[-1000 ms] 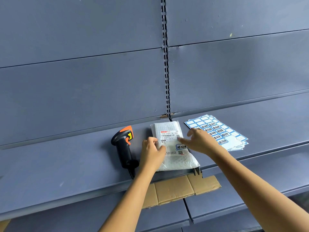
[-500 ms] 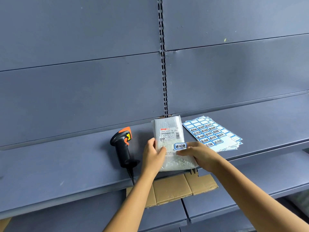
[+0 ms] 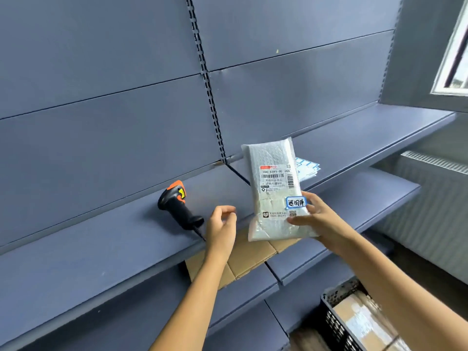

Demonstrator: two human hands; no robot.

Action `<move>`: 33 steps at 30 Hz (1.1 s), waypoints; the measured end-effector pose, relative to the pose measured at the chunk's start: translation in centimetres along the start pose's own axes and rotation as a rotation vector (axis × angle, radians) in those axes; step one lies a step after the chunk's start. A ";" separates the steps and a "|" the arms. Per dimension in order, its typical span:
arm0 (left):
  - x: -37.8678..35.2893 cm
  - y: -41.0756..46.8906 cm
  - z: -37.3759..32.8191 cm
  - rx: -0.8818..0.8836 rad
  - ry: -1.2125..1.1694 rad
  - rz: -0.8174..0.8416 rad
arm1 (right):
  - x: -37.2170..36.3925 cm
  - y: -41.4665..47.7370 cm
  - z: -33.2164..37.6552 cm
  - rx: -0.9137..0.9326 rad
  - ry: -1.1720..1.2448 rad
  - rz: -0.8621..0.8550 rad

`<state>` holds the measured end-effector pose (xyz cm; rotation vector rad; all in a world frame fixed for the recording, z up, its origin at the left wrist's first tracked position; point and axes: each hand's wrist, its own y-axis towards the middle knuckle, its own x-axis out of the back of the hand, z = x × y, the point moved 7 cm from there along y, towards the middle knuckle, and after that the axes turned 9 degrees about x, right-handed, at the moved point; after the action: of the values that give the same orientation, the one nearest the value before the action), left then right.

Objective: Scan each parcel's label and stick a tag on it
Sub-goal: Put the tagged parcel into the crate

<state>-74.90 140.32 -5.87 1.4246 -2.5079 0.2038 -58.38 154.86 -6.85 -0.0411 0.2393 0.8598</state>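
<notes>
My right hand (image 3: 320, 219) grips a white bubble-mailer parcel (image 3: 273, 163) by its lower right side and holds it upright above the shelf. A printed barcode label (image 3: 277, 179) sits on its face, and a blue-edged tag (image 3: 295, 202) is stuck just below it, next to my thumb. My left hand (image 3: 221, 225) hovers to the left of the parcel with fingers loosely curled and apart, holding nothing. A black and orange barcode scanner (image 3: 178, 207) lies on the shelf left of that hand. Sheets of blue tags (image 3: 307, 168) peek out behind the parcel.
The blue metal shelf (image 3: 101, 249) runs left to right with a panelled back wall. Flattened cardboard (image 3: 243, 264) sticks out under the shelf edge. A black crate (image 3: 336, 328) holding parcels stands at the lower right. A window (image 3: 453, 59) and a radiator (image 3: 430, 198) are at the right.
My right hand has lifted the parcel off the shelf and stood it upright. My left hand has let go of it. The view has swung to the right.
</notes>
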 end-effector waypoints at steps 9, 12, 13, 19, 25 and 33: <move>-11.9 -11.0 4.2 0.021 0.142 0.502 | 11.5 -17.2 -2.1 -0.018 -0.055 -0.421; -16.6 -14.5 4.0 -0.003 0.207 0.651 | 15.0 -21.6 -2.4 -0.049 -0.074 -0.531; -18.1 -15.4 3.7 -0.013 0.220 0.686 | 16.1 -22.8 -2.5 -0.054 -0.087 -0.566; -25.9 -17.7 3.1 -0.007 0.260 0.792 | 23.1 -25.9 -3.4 -0.084 -0.098 -0.674; -35.4 -18.1 4.1 0.083 0.347 0.817 | 31.6 -25.6 -3.3 -0.110 -0.118 -0.669; -44.3 -18.0 5.3 0.162 0.420 0.854 | 39.9 -23.9 -4.1 -0.174 -0.090 -0.644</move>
<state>-38.46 166.29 -23.49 0.2090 -2.5822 0.7727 -16.04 168.43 -21.26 -0.2290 0.0559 0.2375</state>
